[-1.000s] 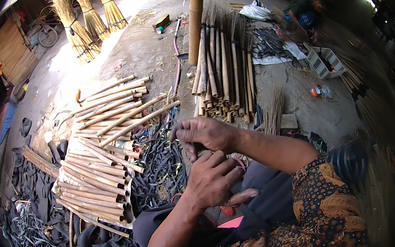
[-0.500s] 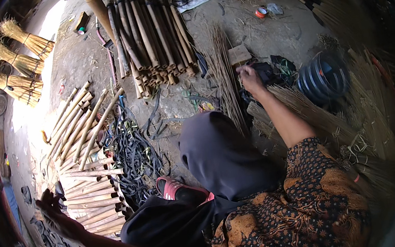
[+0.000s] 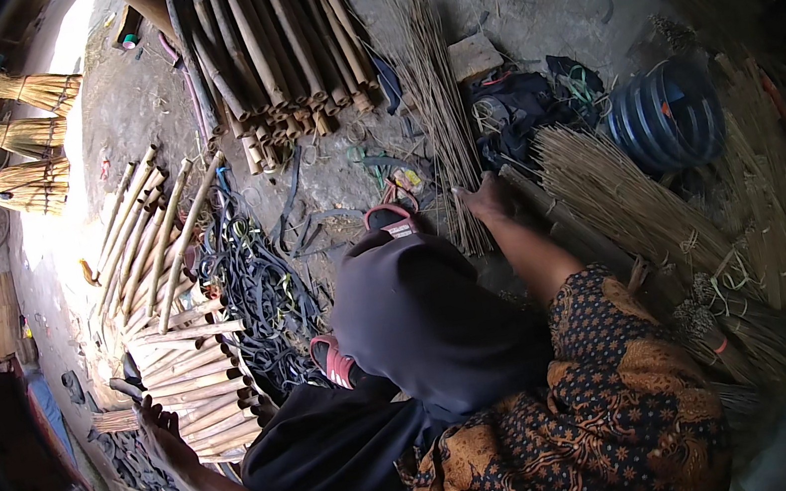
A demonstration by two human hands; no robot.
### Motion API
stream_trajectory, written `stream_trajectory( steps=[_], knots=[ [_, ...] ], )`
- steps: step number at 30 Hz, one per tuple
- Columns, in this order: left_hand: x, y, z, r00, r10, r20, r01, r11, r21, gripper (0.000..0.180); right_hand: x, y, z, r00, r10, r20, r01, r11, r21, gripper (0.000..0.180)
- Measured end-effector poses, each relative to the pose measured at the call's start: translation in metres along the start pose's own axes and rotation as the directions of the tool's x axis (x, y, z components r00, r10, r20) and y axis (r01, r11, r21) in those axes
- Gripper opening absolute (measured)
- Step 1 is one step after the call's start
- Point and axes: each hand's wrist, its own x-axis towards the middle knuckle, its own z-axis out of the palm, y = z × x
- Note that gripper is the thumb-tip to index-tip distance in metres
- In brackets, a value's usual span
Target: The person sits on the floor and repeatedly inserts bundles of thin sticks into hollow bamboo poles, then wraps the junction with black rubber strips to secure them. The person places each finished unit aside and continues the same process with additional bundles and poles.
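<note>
My left hand (image 3: 167,438) is out at the left, palm turned up and fingers apart and loosely bent, beside the stacked short bamboo tubes (image 3: 197,386). Nothing shows in its grasp. Close to its fingertips are a dark rounded piece (image 3: 126,388) and a thin reddish bundle (image 3: 114,421). My right hand (image 3: 495,201) lies at the near right edge of a long bundle of thin sticks (image 3: 438,98) on the floor. Its thumb points left over the sticks, apart from the fingers, which are partly hidden.
Long bamboo poles (image 3: 269,42) lie ahead. A heap of black strips (image 3: 263,284) is left of my knee. To the right are more stick bundles (image 3: 621,188), a dark cloth (image 3: 525,111) and a bluish ribbed container (image 3: 664,117). Tied brooms (image 3: 26,136) stand far left.
My right hand has come back toward me along the stick bundle. My left hand has moved inward, closer to the bamboo tubes. The view has tilted downward.
</note>
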Motion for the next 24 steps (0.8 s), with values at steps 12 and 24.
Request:
stream_trajectory(
  steps=[12,24],
  knots=[
    [0.005,-0.003,0.015,0.990,0.082,0.111,-0.092,0.992,0.091,0.047,0.037,0.013,0.042,0.999,0.037,0.034,-0.041,0.989,0.140,0.044],
    [0.004,-0.013,0.007,0.990,-0.016,0.139,0.010,0.999,0.045,0.052,0.046,0.018,0.033,0.993,-0.058,0.101,-0.001,0.865,0.501,0.071]
  ],
)
